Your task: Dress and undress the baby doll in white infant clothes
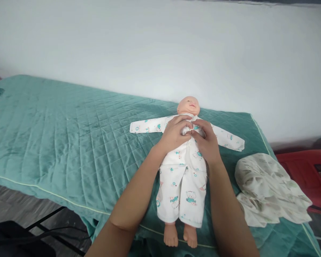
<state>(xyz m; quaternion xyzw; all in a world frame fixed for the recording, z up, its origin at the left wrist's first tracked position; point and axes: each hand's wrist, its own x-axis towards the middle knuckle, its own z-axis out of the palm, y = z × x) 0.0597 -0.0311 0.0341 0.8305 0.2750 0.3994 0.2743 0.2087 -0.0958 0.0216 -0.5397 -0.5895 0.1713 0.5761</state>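
A baby doll (188, 105) lies on its back on a green quilted cover (69, 142), its bare feet towards me. It wears a white printed top (176, 156) with long sleeves spread to both sides, and matching white trousers (169, 192). My left hand (176, 132) and my right hand (206, 137) meet over the doll's chest. Fingers of both hands pinch the front edges of the top near a button, and the fingertips almost touch. Below them another button shows on the front of the top.
A crumpled white patterned cloth (267, 189) lies at the right end of the cover. Beyond that end stands a red plastic chair (307, 175). A pale wall (149, 46) runs behind the table. Black metal legs and a dark object are at the lower left.
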